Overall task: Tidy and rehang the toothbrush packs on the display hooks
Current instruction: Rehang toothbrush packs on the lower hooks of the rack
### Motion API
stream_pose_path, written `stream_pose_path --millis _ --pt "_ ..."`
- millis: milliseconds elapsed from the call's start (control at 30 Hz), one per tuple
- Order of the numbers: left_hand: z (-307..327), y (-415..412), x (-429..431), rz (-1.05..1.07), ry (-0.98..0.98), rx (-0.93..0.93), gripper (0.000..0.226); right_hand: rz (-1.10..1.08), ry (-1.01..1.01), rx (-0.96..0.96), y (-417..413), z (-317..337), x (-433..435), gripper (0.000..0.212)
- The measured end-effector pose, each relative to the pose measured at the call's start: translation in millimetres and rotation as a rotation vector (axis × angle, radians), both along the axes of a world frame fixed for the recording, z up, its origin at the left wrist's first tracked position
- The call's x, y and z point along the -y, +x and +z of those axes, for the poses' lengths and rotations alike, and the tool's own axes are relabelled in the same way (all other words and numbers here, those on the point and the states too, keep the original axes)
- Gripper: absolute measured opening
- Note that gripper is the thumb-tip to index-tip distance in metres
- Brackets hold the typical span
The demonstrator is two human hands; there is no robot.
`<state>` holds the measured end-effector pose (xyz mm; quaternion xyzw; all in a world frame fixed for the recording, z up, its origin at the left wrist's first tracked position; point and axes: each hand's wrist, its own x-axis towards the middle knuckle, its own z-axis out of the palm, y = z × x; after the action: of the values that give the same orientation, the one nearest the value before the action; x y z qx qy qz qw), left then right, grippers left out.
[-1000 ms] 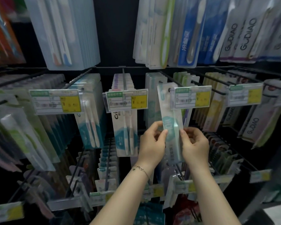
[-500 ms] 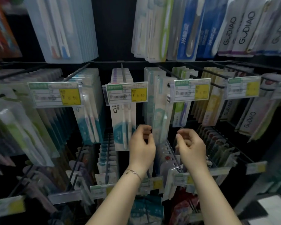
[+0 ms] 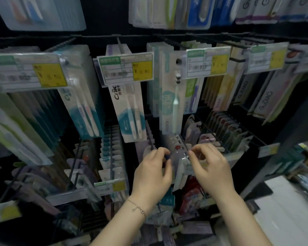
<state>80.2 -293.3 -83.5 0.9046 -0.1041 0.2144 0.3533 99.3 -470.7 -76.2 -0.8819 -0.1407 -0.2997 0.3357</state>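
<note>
my left hand and right hand are close together, fingers curled, at the front end of a hook in the lower row of the display rack. the fingertips of both reach the top of a clear pack there. blur keeps me from telling whether either hand actually pinches it.

just above the hands, a teal toothbrush pack hangs straight from a middle-row hook, its top tucked beside the left edge of a yellow-and-white price tag. i judge that pack finished.

the lower-row packs around the hands look tilted and unevenly spaced, so i think most of the tidying on that row is left.

a second ago both hands held the teal pack up near the price tag. half a second ago they had let it go and it hung by itself. since then the hands have dropped to the lower row and the view has tipped downward.
</note>
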Motion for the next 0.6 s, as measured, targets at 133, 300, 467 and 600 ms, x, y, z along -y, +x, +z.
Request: stream_pose_path --millis 133,300,467,600 --pt "-22.0 -15.3 3.3 -0.026 0.022 0.039 0.017 -0.017 -0.029 -0.018 -18.7 -20.1 5.7 0.008" --pt "-51.1 -25.9 11.2 -0.048 0.072 -0.009 0.017 -0.013 -0.031 -0.070 -33.4 -49.6 13.7 0.017" --pt "-82.0 -28.3 23.1 -0.020 0.131 -0.111 0.017 0.013 -0.075 -0.123 -32.4 -80.4 29.7 0.016" --pt "-99.9 -26.6 36.0 0.013 0.134 -0.263 0.015 0.023 -0.065 -0.251 -25.3 -105.7 42.2 0.020"
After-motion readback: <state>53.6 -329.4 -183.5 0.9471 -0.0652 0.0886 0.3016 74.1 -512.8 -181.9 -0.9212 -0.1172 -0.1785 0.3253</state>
